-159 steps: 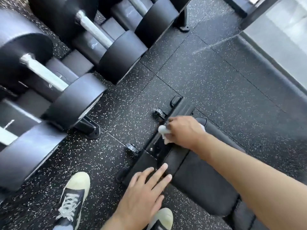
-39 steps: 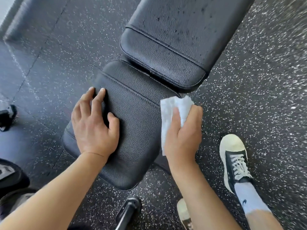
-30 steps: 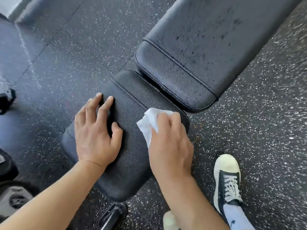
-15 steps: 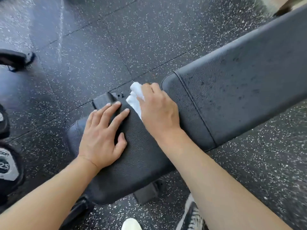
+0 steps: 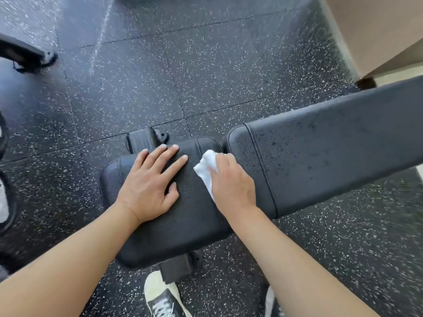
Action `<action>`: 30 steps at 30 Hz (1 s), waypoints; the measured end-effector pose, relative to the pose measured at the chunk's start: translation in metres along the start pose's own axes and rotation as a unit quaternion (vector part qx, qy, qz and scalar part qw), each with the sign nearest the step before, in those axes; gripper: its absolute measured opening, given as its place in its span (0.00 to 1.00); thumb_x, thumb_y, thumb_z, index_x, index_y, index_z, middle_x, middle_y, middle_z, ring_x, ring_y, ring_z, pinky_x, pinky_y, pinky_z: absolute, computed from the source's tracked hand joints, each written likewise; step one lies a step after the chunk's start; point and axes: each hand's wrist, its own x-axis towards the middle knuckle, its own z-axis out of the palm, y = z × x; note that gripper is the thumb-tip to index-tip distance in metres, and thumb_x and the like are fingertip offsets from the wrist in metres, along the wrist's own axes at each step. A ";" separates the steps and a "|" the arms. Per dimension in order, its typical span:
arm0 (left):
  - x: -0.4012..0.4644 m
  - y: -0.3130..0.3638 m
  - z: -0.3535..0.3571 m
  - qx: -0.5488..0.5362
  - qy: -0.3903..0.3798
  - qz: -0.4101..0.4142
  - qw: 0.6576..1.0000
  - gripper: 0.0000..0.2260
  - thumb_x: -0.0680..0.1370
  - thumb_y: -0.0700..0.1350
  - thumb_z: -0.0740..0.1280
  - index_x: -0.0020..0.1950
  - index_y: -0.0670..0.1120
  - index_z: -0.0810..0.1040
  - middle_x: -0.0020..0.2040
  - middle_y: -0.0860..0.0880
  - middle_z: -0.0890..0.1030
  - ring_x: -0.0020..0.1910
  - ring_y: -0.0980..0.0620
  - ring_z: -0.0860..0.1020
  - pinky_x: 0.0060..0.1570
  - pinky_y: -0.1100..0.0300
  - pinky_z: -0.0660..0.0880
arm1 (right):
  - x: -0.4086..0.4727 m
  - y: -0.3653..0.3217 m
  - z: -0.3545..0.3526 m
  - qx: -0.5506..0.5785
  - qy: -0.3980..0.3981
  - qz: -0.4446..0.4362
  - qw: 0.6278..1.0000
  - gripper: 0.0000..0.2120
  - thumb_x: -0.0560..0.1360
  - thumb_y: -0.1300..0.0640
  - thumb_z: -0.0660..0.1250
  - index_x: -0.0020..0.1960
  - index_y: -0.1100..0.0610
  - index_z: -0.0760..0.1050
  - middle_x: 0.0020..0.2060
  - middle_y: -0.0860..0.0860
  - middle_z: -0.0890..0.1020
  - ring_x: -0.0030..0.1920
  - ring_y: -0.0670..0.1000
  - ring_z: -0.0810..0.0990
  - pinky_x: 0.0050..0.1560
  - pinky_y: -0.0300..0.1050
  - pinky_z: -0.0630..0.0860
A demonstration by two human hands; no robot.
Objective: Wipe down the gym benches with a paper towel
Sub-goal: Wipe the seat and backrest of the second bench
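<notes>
A black padded gym bench lies across the view, with a short seat pad (image 5: 183,225) in the middle and a long back pad (image 5: 332,145) running to the right, speckled with dark droplets. My left hand (image 5: 151,186) rests flat on the seat pad, fingers spread. My right hand (image 5: 231,179) holds a crumpled white paper towel (image 5: 207,167) pressed on the seat pad, close to the gap between the two pads. The towel sticks out to the left of my fingers.
Speckled black rubber floor tiles (image 5: 160,76) surround the bench. Bench frame feet show beyond (image 5: 146,138) and below (image 5: 176,269) the seat. Dumbbell ends (image 5: 4,202) sit at the left edge, a rack foot (image 5: 27,54) upper left. My shoe (image 5: 160,296) stands below; a wall (image 5: 377,30) rises upper right.
My view swung around the bench since the earliest frame. Over the last second my right hand slid the towel across the seat pad toward its far edge, while my left hand stayed planted.
</notes>
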 end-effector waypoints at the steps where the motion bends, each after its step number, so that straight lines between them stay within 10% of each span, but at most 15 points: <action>1: 0.000 0.000 -0.002 0.002 0.000 0.000 1.000 0.30 0.78 0.54 0.61 0.81 0.50 0.69 0.82 0.44 0.66 0.80 0.38 0.65 0.76 0.36 0.61 | 0.019 -0.007 0.000 0.011 -0.005 -0.003 1.000 0.11 0.79 0.51 0.72 0.55 0.55 0.73 0.49 0.53 0.78 0.43 0.57 0.83 0.35 0.50 0.74; 9: -0.001 0.008 -0.014 -0.024 -0.020 -0.038 0.999 0.29 0.76 0.52 0.61 0.78 0.50 0.73 0.80 0.45 0.69 0.80 0.40 0.67 0.75 0.35 0.63 | 0.050 -0.012 -0.009 0.122 -0.071 -0.005 0.990 0.10 0.85 0.47 0.58 0.55 0.54 0.69 0.53 0.54 0.76 0.50 0.60 0.78 0.41 0.51 0.65; 18: 0.042 0.134 0.005 -0.109 0.052 -0.379 0.917 0.28 0.79 0.50 0.61 0.80 0.49 0.66 0.85 0.45 0.57 0.85 0.43 0.50 0.82 0.35 0.47 | -0.067 0.100 -0.065 0.256 -0.068 0.028 0.964 0.06 0.81 0.43 0.63 0.49 0.40 0.66 0.45 0.37 0.75 0.45 0.40 0.75 0.40 0.36 0.67; 30: 0.048 0.135 0.037 -0.034 0.147 -0.390 0.909 0.28 0.75 0.51 0.58 0.76 0.48 0.68 0.83 0.43 0.62 0.84 0.40 0.56 0.81 0.35 0.51 | -0.004 0.133 -0.011 0.059 0.135 -0.263 0.953 0.09 0.80 0.56 0.66 0.41 0.55 0.75 0.35 0.49 0.72 0.37 0.52 0.68 0.34 0.45 0.66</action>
